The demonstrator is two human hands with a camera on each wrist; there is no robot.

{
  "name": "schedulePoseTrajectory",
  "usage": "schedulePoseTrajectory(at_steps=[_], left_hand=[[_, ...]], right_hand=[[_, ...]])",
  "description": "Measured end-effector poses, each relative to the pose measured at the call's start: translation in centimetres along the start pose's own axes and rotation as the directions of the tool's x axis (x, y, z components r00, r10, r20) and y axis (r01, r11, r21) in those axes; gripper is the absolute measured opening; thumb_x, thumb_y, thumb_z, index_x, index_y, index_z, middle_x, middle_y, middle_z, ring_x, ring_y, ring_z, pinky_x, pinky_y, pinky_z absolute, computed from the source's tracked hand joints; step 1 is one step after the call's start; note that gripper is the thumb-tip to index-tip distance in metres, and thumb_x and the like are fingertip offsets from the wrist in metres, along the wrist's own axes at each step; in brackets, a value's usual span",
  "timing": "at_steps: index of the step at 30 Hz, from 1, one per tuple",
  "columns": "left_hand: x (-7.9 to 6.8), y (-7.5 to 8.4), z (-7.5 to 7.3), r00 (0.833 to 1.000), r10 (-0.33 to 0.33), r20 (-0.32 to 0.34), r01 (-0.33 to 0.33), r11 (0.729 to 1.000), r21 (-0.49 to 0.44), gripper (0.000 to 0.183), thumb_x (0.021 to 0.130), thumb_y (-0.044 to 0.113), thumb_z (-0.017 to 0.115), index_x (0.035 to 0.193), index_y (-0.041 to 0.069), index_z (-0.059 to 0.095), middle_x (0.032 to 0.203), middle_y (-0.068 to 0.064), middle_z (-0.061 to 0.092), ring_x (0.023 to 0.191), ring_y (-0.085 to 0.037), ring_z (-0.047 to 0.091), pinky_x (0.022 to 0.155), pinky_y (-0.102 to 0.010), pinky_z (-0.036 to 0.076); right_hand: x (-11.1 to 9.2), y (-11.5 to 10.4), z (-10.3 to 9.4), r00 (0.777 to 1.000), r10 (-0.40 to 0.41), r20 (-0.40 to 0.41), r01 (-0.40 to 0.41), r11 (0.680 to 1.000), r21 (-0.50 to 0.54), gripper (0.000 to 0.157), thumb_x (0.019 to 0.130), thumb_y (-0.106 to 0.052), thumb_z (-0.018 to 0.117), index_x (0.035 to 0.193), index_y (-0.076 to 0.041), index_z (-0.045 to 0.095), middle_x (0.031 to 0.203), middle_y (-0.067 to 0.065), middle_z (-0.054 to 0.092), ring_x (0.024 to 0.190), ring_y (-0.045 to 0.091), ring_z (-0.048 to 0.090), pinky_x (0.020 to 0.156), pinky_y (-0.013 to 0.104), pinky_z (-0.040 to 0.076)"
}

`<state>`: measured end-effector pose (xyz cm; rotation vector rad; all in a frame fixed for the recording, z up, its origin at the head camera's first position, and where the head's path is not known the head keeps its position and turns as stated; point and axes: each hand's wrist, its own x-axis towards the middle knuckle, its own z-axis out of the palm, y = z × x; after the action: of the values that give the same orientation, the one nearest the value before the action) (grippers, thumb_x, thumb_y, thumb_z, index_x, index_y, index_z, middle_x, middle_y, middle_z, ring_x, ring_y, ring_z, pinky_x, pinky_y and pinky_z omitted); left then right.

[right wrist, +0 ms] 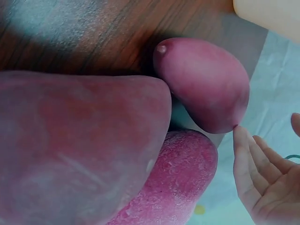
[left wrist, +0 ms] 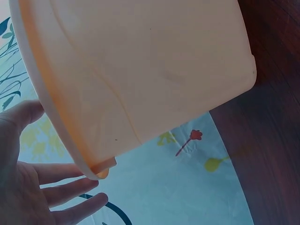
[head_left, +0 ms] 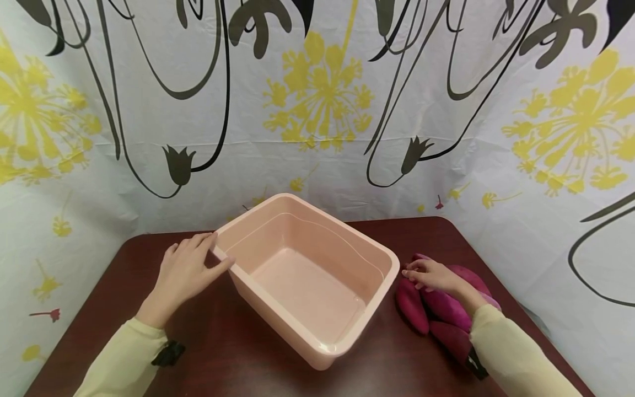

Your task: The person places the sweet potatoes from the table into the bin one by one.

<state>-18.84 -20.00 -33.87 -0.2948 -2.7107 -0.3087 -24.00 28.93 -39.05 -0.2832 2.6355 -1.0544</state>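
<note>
A pale peach plastic basin (head_left: 307, 292) stands turned cornerwise at the middle of the table, nothing in it. My left hand (head_left: 186, 273) rests at its left corner, thumb on the rim and the other fingers spread and nearly straight. From the left wrist, that hand (left wrist: 42, 183) shows beside the basin's rim (left wrist: 56, 126). Several purple-skinned sweet potatoes (head_left: 448, 309) lie heaped right of the basin. Over their far left end is my right hand (head_left: 434, 275), fingers loosely bent, holding nothing. In the right wrist view, its fingertips overlap the tip of one sweet potato (right wrist: 204, 84).
The dark reddish-brown table (head_left: 208, 353) carries the basin and the heap. A patterned white cloth (head_left: 322, 182) hangs behind the table and along both sides. Dark straps (head_left: 168, 353) sit at both wrists below pale sleeves.
</note>
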Motion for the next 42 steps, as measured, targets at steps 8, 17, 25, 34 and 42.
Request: schedulePoseTrajectory(at_steps=[8, 17, 25, 34, 42], left_hand=[[0.1, 0.0, 0.0, 1.0, -0.001, 0.02, 0.001, 1.0, 0.006, 0.07, 0.077, 0.054, 0.055, 0.118, -0.002, 0.053, 0.114, -0.02, 0.051, 0.105, -0.035, 0.046, 0.084, -0.058, 0.028], [0.1, 0.0, -0.2, 1.0, -0.01, 0.018, 0.01, 1.0, 0.002, 0.071, 0.077, 0.056, 0.054, 0.118, -0.002, 0.053, 0.114, -0.02, 0.051, 0.103, -0.037, 0.046, 0.083, -0.059, 0.027], [0.1, -0.1, -0.1, 1.0, -0.008, 0.021, 0.008, 1.0, 0.0, 0.071, 0.077, 0.056, 0.053, 0.119, -0.002, 0.052, 0.115, -0.02, 0.051, 0.105, -0.035, 0.045, 0.085, -0.06, 0.026], [0.1, -0.1, 0.0, 1.0, -0.009, 0.024, 0.01, 1.0, -0.009, 0.072, 0.077, 0.057, 0.053, 0.119, -0.001, 0.052, 0.115, -0.02, 0.051, 0.106, -0.035, 0.045, 0.085, -0.06, 0.025], [0.1, -0.1, -0.1, 1.0, -0.01, 0.027, 0.011, 1.0, -0.013, 0.073, 0.077, 0.058, 0.052, 0.12, -0.001, 0.052, 0.115, -0.02, 0.05, 0.106, -0.035, 0.045, 0.086, -0.059, 0.025]], right_hand=[[-0.1, 1.3, 0.2, 0.993, -0.11, 0.05, 0.111, 0.993, -0.033, 0.034, 0.078, -0.007, 0.061, 0.103, 0.015, 0.05, 0.089, 0.017, 0.057, 0.074, 0.018, 0.053, 0.056, 0.03, 0.047], [0.0, 1.1, 0.6, 0.981, -0.188, 0.053, 0.195, 0.962, -0.191, 0.033, 0.073, -0.009, 0.067, 0.097, 0.011, 0.058, 0.091, 0.015, 0.06, 0.084, 0.026, 0.055, 0.074, 0.039, 0.044], [0.0, 0.7, 1.7, 0.988, -0.115, 0.105, 0.133, 0.975, -0.181, 0.04, 0.075, -0.019, 0.068, 0.104, 0.007, 0.057, 0.093, 0.012, 0.056, 0.07, 0.017, 0.053, 0.061, 0.032, 0.046], [0.2, 0.8, 2.6, 0.983, -0.022, 0.18, 0.037, 0.996, -0.076, 0.047, 0.075, -0.024, 0.069, 0.11, 0.003, 0.053, 0.097, 0.011, 0.052, 0.07, 0.018, 0.051, 0.054, 0.033, 0.047], [0.6, 1.0, 3.5, 0.976, 0.046, 0.211, -0.038, 0.998, -0.043, 0.057, 0.073, -0.027, 0.07, 0.116, 0.003, 0.048, 0.105, 0.013, 0.051, 0.088, 0.024, 0.051, 0.059, 0.038, 0.048]])
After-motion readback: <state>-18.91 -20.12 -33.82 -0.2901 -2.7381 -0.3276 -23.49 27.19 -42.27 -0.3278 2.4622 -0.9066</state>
